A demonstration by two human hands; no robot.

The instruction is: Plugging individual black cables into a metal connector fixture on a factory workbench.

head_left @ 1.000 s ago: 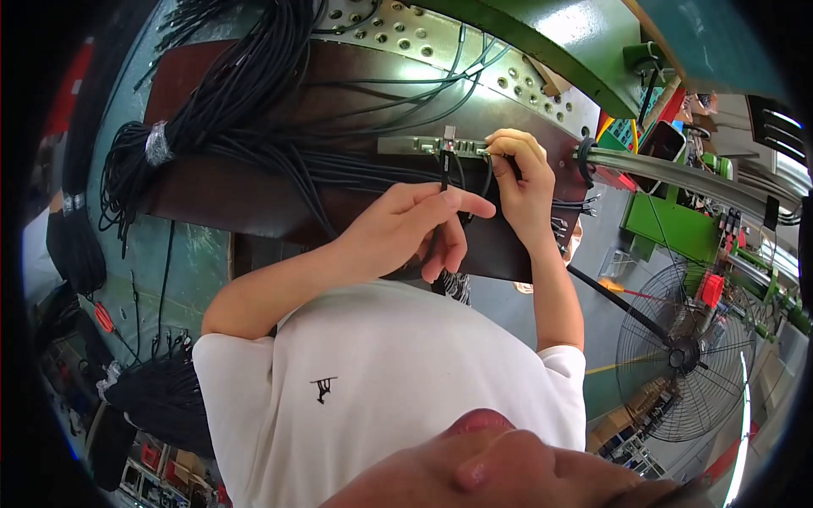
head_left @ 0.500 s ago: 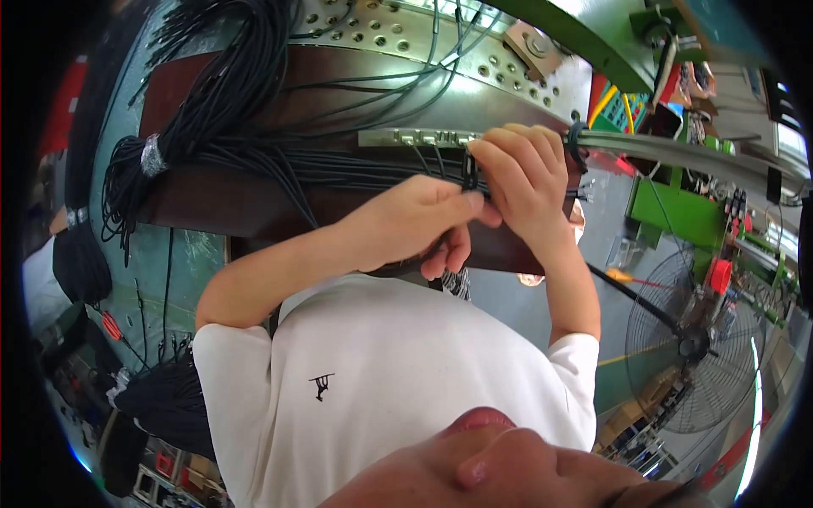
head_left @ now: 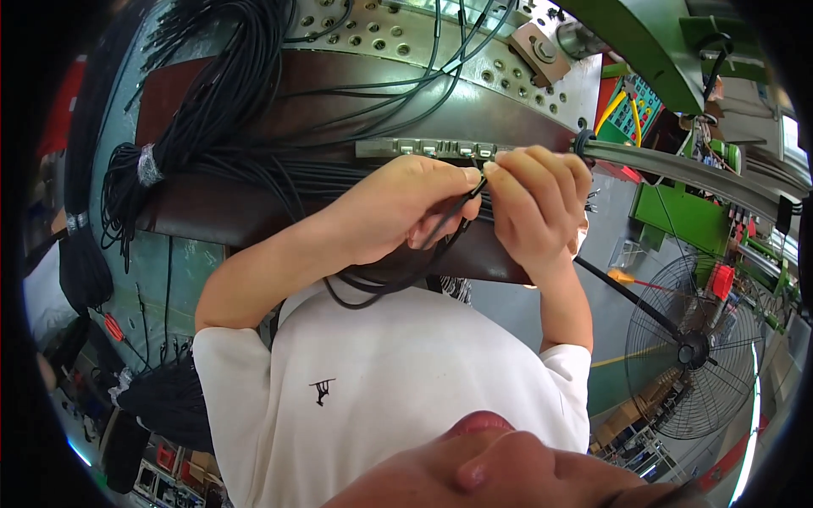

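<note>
Over the dark red-brown bench board, my left hand (head_left: 406, 203) is closed on a thin black cable (head_left: 373, 288), which loops down below the wrist toward my shirt. My right hand (head_left: 542, 203) meets it fingertip to fingertip and pinches the same cable near its end. Exactly what the end carries is too small to make out. Just beyond the fingertips lies a slotted metal strip (head_left: 381, 149) with small bright connector-like pieces in its slots. Left of my hands, many black cables (head_left: 229, 110) lie in a thick bundle, tied with clear wrap (head_left: 150, 165).
Behind the board (head_left: 195, 207) stands a perforated metal plate (head_left: 373, 38) with a bolted block (head_left: 539, 52). A metal rail (head_left: 677, 157) runs off to the right under a green machine frame (head_left: 644, 42). A floor fan (head_left: 693, 349) stands at right. More cable bundles (head_left: 83, 262) hang at left.
My hands have come together at the cable end, in front of the strip. A cable loop now shows below my left wrist, and more of the strip's slots are uncovered.
</note>
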